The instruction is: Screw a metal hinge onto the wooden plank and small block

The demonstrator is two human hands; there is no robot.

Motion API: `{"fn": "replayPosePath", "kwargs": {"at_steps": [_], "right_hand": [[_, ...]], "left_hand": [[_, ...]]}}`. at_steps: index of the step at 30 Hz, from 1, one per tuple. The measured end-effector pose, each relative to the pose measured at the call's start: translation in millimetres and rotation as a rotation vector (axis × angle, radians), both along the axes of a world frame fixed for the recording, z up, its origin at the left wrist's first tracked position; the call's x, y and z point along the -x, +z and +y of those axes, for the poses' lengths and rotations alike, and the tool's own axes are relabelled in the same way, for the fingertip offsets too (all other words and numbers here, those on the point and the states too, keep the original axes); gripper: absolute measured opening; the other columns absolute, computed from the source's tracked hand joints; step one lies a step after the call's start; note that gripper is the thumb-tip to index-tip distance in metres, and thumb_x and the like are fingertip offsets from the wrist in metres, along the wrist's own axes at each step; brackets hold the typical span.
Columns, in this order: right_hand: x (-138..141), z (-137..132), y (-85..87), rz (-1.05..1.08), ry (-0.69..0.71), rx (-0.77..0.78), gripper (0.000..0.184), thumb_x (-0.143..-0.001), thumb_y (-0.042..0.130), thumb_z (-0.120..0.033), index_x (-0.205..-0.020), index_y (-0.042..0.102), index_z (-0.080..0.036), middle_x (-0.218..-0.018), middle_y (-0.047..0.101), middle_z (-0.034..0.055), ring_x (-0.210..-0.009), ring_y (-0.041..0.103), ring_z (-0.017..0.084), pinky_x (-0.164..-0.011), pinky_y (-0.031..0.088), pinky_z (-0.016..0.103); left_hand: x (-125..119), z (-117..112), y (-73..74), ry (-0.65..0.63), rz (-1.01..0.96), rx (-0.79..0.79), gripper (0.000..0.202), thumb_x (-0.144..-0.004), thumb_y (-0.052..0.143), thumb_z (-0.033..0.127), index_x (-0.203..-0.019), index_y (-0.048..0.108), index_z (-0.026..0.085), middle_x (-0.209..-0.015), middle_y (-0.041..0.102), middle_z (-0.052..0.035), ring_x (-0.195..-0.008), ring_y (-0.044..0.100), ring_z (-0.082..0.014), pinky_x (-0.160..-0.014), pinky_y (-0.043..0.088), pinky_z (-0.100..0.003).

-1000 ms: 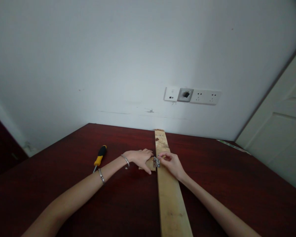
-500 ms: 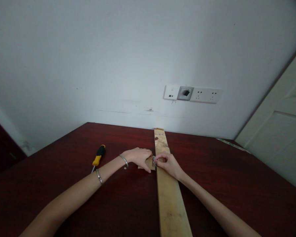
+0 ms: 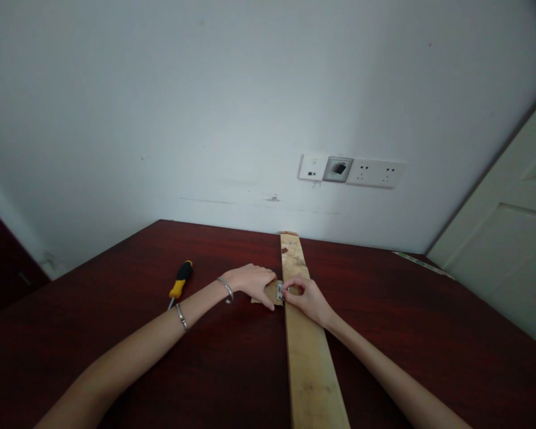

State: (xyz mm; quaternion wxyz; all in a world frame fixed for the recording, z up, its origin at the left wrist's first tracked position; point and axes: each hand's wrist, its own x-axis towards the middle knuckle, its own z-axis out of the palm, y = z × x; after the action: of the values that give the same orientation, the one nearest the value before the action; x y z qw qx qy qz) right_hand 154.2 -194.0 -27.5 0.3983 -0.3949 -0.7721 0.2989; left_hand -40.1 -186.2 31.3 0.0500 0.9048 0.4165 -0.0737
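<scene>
A long pale wooden plank (image 3: 310, 363) lies lengthwise on the dark red table (image 3: 116, 333). A small wooden block (image 3: 271, 294) sits against the plank's left edge. My left hand (image 3: 251, 281) lies flat on that block, fingers stretched over it. My right hand (image 3: 306, 297) rests on the plank and pinches a small metal hinge (image 3: 279, 290) at the seam between block and plank. Two bracelets ring my left forearm.
A screwdriver with a yellow and black handle (image 3: 179, 284) lies on the table left of my hands. A white wall with a row of sockets (image 3: 351, 170) stands behind the table. A pale door (image 3: 509, 238) is at the right.
My right hand's fingers have shifted slightly left with the hinge, closer onto the seam. My left hand stays on the block.
</scene>
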Motion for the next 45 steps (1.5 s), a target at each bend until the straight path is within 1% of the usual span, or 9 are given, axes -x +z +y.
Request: {"fn": "replayPosePath", "kwargs": {"at_steps": [8,11,14,18,22,30,37,45], "right_hand": [[-0.7,-0.2,-2.4,-0.021,0.030,-0.040,0.008,-0.073,0.063,-0.024,-0.072,0.070,-0.021,-0.077,0.065,0.0020,-0.078,0.057,0.018,-0.074,0.044,0.031],[0.0,-1.4,-0.4,-0.030,0.075,-0.066,0.007,-0.075,0.062,-0.020,-0.072,0.069,-0.021,-0.078,0.067,0.0020,-0.082,0.057,0.019,-0.079,0.044,0.033],[1.0,-1.9,1.0,-0.025,0.112,-0.124,0.007,-0.074,0.063,-0.017,-0.071,0.067,-0.021,-0.086,0.066,0.0032,-0.090,0.056,0.020,-0.086,0.042,0.035],[1.8,-1.3,-0.5,-0.027,0.087,-0.177,0.006,-0.072,0.064,-0.016,-0.071,0.067,-0.021,-0.095,0.060,0.0052,-0.099,0.054,0.021,-0.092,0.040,0.037],[1.6,-0.2,-3.7,-0.031,0.050,-0.180,0.008,-0.070,0.065,-0.014,-0.071,0.067,-0.022,-0.102,0.056,0.0055,-0.104,0.051,0.022,-0.095,0.039,0.038],[0.7,0.9,-4.9,-0.021,0.051,-0.150,0.009,-0.068,0.066,-0.012,-0.070,0.067,-0.021,-0.102,0.055,0.0054,-0.104,0.051,0.022,-0.095,0.039,0.038],[0.2,2.1,-6.4,-0.037,0.059,-0.163,0.009,-0.069,0.066,-0.013,-0.070,0.067,-0.022,-0.098,0.056,0.0043,-0.101,0.052,0.021,-0.094,0.040,0.037],[-0.6,-0.3,-2.0,-0.057,0.081,-0.166,0.009,-0.070,0.066,-0.013,-0.071,0.068,-0.022,-0.096,0.057,0.0044,-0.099,0.053,0.021,-0.093,0.040,0.037]], "left_hand": [[0.5,1.6,-1.7,-0.013,-0.003,-0.023,0.059,-0.068,0.062,0.068,-0.100,0.058,0.018,-0.103,0.067,-0.0081,-0.089,0.064,-0.0240,-0.070,0.044,-0.028],[0.9,3.2,-2.8,-0.042,-0.011,-0.046,0.061,-0.068,0.061,0.069,-0.101,0.058,0.018,-0.102,0.067,-0.0087,-0.088,0.064,-0.0246,-0.071,0.045,-0.029],[1.7,4.6,-3.8,-0.039,-0.019,-0.063,0.063,-0.067,0.060,0.072,-0.099,0.059,0.018,-0.099,0.068,-0.0087,-0.087,0.065,-0.0249,-0.069,0.044,-0.029],[2.4,5.0,-3.9,-0.005,-0.011,-0.068,0.065,-0.065,0.059,0.075,-0.098,0.060,0.019,-0.091,0.070,-0.0086,-0.083,0.066,-0.0257,-0.065,0.044,-0.029],[1.6,3.6,-2.6,-0.003,-0.005,-0.087,0.070,-0.064,0.058,0.077,-0.101,0.060,0.017,-0.087,0.070,-0.0103,-0.080,0.067,-0.0280,-0.063,0.044,-0.030],[1.4,3.1,-2.1,-0.001,0.012,-0.087,0.072,-0.064,0.058,0.077,-0.103,0.059,0.017,-0.085,0.069,-0.0103,-0.078,0.067,-0.0276,-0.061,0.044,-0.030],[2.8,6.0,-3.8,0.011,0.006,-0.067,0.067,-0.063,0.062,0.073,-0.101,0.059,0.018,-0.083,0.069,-0.0083,-0.076,0.066,-0.0253,-0.061,0.043,-0.027],[5.1,7.8,-6.4,-0.011,-0.008,-0.073,0.067,-0.065,0.060,0.075,-0.100,0.059,0.018,-0.082,0.070,-0.0085,-0.074,0.066,-0.0255,-0.060,0.042,-0.028]]}}
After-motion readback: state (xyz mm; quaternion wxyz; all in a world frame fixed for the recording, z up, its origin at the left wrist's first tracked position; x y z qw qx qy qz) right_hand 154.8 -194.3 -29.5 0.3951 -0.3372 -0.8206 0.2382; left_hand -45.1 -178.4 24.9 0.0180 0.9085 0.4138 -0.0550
